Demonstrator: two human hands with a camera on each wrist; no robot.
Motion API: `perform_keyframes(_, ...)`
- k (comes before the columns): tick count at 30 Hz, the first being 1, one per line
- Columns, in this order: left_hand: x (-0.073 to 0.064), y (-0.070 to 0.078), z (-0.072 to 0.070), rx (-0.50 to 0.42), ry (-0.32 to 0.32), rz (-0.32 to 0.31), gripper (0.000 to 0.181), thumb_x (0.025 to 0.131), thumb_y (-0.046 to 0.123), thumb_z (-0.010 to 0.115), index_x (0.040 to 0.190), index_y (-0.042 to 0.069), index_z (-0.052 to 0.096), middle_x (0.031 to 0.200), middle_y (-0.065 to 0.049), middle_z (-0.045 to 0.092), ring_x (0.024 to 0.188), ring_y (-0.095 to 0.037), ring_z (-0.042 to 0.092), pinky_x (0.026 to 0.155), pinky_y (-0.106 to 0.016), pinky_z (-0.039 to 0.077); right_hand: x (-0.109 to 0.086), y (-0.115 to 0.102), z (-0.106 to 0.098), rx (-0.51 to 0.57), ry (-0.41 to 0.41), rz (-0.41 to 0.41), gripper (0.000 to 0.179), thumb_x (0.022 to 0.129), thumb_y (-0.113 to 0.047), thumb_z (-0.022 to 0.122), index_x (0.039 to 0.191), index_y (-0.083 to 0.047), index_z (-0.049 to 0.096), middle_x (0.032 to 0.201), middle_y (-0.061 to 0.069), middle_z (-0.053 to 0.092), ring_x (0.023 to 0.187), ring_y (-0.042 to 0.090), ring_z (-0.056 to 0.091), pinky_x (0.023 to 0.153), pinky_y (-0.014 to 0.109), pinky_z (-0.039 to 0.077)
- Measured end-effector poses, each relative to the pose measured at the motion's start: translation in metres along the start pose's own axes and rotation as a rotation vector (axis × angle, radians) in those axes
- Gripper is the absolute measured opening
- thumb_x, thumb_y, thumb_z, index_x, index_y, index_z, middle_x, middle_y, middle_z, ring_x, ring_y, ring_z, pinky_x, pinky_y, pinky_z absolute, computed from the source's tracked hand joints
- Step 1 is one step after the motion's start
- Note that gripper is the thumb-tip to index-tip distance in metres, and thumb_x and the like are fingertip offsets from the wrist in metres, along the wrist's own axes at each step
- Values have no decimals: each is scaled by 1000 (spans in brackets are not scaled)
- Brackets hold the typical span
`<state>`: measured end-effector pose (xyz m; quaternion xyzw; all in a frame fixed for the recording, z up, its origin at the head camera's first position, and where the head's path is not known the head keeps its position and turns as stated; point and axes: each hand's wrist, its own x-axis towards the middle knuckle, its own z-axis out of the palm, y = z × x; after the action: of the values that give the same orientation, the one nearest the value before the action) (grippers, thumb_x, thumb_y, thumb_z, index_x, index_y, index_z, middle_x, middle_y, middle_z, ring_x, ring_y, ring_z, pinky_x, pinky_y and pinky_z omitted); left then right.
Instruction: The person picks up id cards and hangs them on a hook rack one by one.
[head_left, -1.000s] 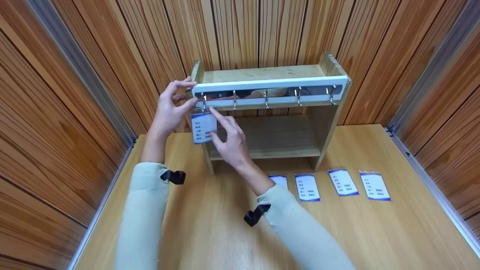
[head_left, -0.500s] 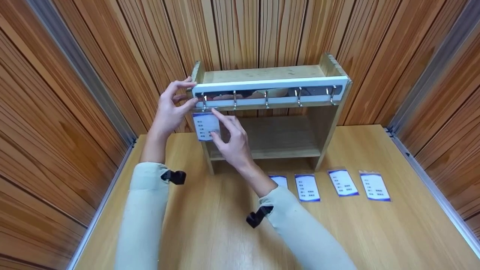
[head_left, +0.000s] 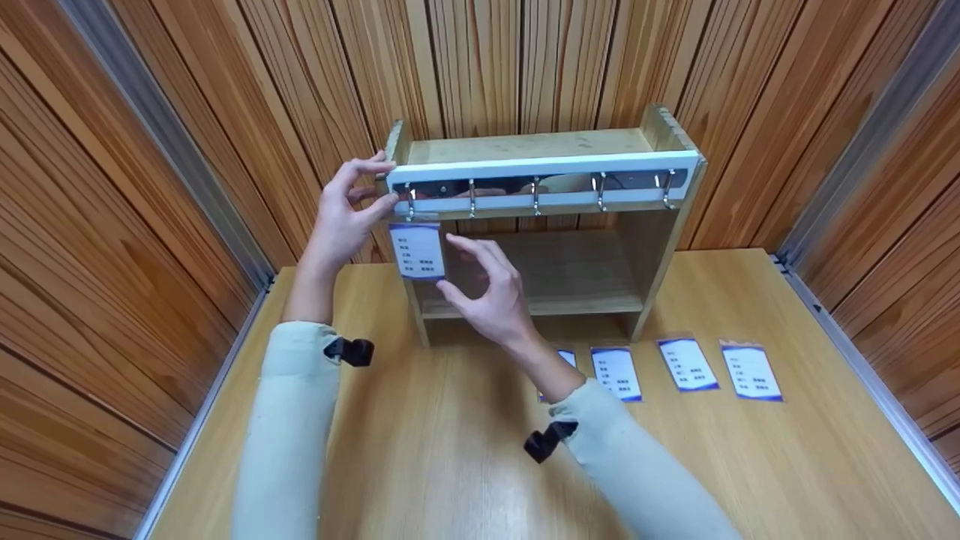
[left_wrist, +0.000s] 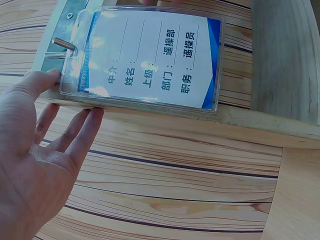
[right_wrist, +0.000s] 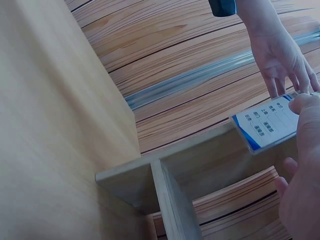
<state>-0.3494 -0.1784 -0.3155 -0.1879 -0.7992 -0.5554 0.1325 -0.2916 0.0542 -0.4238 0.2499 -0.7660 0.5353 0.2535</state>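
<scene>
White badge — blue-edged, clear-sleeved, printed with black characters.

We see pale green long sleeves and black wrist cameras.
The cloth is plain, creased at the left cuff and puckered at the right cuff; each bears a stubby camera, blocky with a rounded end, and we find left hand and right hand bare.

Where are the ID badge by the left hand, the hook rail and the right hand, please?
ID badge (head_left: 418, 252): head view, middle of printed face.
Hook rail (head_left: 561, 184): head view, metal strip near its middle.
Right hand (head_left: 495, 294): head view, middle of the hand.
</scene>
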Motion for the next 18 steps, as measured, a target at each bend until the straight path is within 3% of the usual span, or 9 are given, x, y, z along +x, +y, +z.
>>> perform_keyframes(9,0,3,-1,-8,-8,-22,41,111,13,70,152,13,62,183,-4,43,152,-41,57,127,-59,51,-19,18,-18,-39,-27,17,61,98,-20,88,155,-12,66,149,12,70,138,29,67,104,42,61)
perform_keyframes(18,0,0,0,-1,-1,30,40,111,9,70,150,9,63,182,-10,45,155,-39,55,129,-60,47,-42,43,-35,-51,-32,78,61,94,-18,92,152,-16,71,143,13,71,139,35,65,122,63,54)
